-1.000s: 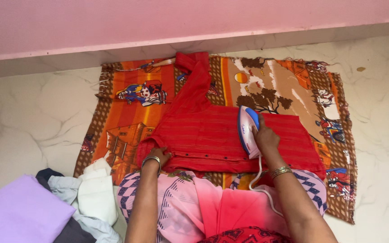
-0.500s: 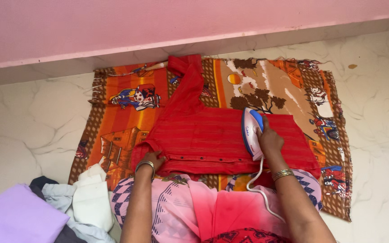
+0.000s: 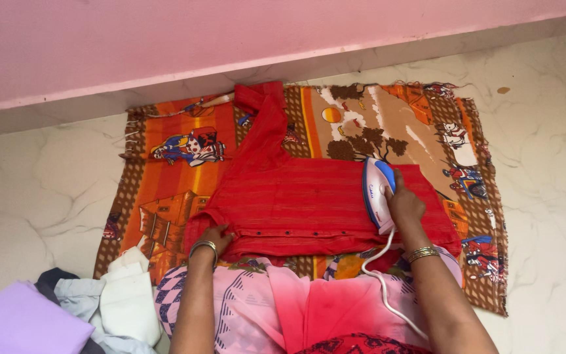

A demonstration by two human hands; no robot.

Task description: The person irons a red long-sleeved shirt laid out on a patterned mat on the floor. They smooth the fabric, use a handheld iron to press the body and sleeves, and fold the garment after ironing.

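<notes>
We are gripping iron (image 3: 377,194) handle, right hand (image 3: 403,203) fingers clamped; probably heavy, rigid. Left hand (image 3: 215,236) fingers together, pinning soft, light blouse (image 3: 302,203) at mat (image 3: 178,196) near edge.

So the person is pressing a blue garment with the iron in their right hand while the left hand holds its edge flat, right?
Not quite: the garment is red, not blue, as the head view shows. The rest holds: the right hand grips the iron on it, and the left hand pins its near edge.
</notes>
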